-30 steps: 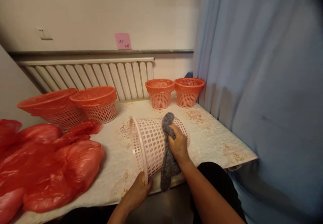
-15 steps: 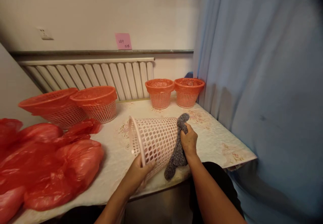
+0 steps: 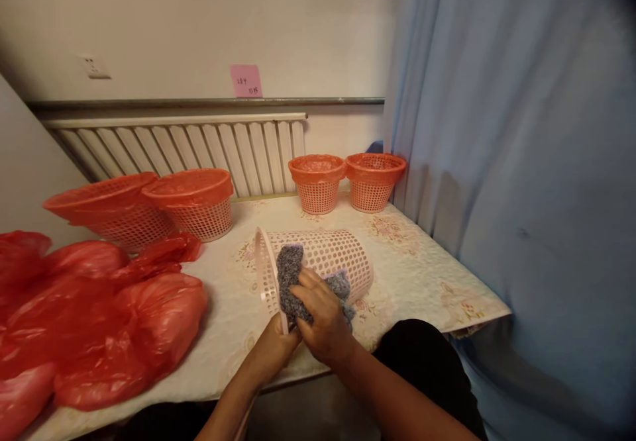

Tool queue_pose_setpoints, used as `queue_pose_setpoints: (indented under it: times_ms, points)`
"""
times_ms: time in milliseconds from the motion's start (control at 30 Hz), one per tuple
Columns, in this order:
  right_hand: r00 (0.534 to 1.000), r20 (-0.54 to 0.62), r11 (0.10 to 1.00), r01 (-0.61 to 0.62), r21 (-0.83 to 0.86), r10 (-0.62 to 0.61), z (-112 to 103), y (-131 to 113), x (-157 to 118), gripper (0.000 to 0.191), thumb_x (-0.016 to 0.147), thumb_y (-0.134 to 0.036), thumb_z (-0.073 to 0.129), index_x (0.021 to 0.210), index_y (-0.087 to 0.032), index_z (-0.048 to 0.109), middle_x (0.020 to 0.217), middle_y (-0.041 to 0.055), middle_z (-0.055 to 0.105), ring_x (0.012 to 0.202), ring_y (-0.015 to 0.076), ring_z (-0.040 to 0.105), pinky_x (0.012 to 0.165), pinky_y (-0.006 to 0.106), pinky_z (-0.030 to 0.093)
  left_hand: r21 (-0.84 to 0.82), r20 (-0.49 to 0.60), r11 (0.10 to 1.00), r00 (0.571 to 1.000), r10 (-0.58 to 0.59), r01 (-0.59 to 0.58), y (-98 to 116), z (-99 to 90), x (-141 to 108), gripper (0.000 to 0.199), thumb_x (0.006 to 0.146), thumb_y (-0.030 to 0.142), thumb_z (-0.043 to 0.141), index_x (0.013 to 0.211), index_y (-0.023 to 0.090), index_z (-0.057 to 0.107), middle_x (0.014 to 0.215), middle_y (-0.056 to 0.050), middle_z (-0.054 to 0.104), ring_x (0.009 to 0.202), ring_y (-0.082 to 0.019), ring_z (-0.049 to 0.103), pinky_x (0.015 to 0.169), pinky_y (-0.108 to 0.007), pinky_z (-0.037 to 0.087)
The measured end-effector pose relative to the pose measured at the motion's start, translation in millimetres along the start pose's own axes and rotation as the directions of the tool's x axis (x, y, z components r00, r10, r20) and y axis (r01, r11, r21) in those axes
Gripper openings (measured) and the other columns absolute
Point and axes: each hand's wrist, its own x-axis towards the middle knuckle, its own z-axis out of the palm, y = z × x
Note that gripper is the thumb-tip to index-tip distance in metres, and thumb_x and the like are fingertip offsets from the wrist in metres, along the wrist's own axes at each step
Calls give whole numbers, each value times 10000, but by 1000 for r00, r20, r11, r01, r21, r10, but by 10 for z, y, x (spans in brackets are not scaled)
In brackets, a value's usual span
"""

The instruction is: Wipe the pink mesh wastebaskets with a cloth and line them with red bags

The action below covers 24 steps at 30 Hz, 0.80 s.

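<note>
A pale pink perforated plastic wastebasket (image 3: 342, 249) lies on its side on the table, its mouth facing left. My left hand (image 3: 275, 348) is closed round the near part of its rim. In my right hand (image 3: 322, 315) is a dark grey fuzzy cloth (image 3: 289, 275), pressed flat against the basket's side just behind the rim. A loose part of the cloth sticks out to the right of my fingers. The two hands almost touch, and the cloth hides part of the holes.
Two wastebaskets lined with red bags stand at the back left, a tilted one (image 3: 114, 212) and an upright one (image 3: 199, 206). Two more (image 3: 318, 186) (image 3: 375, 183) stand at the back right. Red plastic bags (image 3: 114, 328) are heaped at left. A blue curtain (image 3: 497, 163) hangs along the right.
My right hand has moved the cloth from the basket's base at right, leftward along its side to near the rim. My left hand still holds the rim.
</note>
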Motion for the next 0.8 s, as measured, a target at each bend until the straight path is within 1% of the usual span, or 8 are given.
queue_pose_setpoints:
  times_ms: [167, 300, 367, 467, 533, 600, 700, 800]
  points:
    - [999, -34, 998, -36, -45, 35, -2, 174, 32, 511, 685, -46, 452, 1162, -183, 576, 1310, 99, 555, 1288, 221, 452, 1115, 459, 340, 53, 37, 999, 999, 6, -8, -40, -34, -48, 367, 780, 355, 606, 1068, 134, 659, 1115, -86, 702, 1061, -290, 601, 1029, -444, 415]
    - [968, -159, 971, -213, -106, 195, -96, 558, 20, 496, 692, -52, 457, 1147, -182, 607, 1277, 97, 590, 1249, 221, 498, 1096, 434, 369, 111, 83, 993, 996, 23, -32, -73, -15, -95, 381, 813, 322, 557, 1130, 138, 661, 1223, -89, 662, 1189, -294, 544, 1104, -448, 331]
    - [923, -233, 930, -342, -135, 306, -188, 760, 0, 470, 708, -72, 460, 1137, -178, 622, 1250, 98, 612, 1211, 225, 534, 1071, 423, 398, 162, 93, 986, 996, 14, -29, -107, 3, -118, 386, 819, 289, 537, 1156, 142, 656, 1219, -88, 668, 1226, -293, 520, 1123, -459, 300]
    - [823, -355, 840, -520, -156, 444, -330, 992, -36, 433, 731, -126, 476, 1134, -163, 630, 1203, 109, 641, 1149, 242, 579, 1033, 428, 429, 213, 116, 977, 993, -8, -17, -169, 22, -141, 405, 814, 229, 508, 1190, 155, 642, 1170, -77, 697, 1237, -283, 516, 1126, -464, 296]
    - [768, -412, 793, -589, -154, 490, -382, 1072, -55, 425, 735, -148, 483, 1135, -164, 630, 1176, 107, 655, 1118, 246, 596, 1014, 427, 442, 217, 124, 976, 992, -17, -10, -207, 20, -146, 433, 785, 189, 515, 1199, 155, 635, 1158, -68, 704, 1245, -276, 511, 1124, -453, 305]
    - [740, -445, 772, -617, -153, 504, -380, 1086, -67, 429, 733, -147, 478, 1134, -162, 628, 1182, 109, 652, 1119, 246, 593, 1010, 428, 442, 214, 121, 977, 992, -24, -2, -232, 7, -145, 453, 764, 170, 522, 1203, 152, 631, 1163, -63, 703, 1248, -272, 509, 1123, -443, 312]
    - [757, -442, 790, -593, -156, 481, -293, 973, -70, 435, 729, -129, 466, 1135, -148, 621, 1204, 123, 637, 1149, 249, 574, 1025, 440, 428, 235, 125, 972, 992, -28, -2, -240, -17, -132, 454, 772, 173, 511, 1212, 160, 623, 1170, -62, 699, 1241, -268, 514, 1123, -446, 311]
    - [859, -343, 876, -454, -163, 381, -159, 696, -73, 451, 725, -95, 457, 1146, -153, 607, 1245, 123, 611, 1200, 239, 538, 1055, 441, 406, 261, 128, 965, 992, -8, -26, -230, -21, -111, 437, 794, 191, 503, 1215, 162, 617, 1177, -71, 694, 1251, -272, 502, 1132, -458, 289]
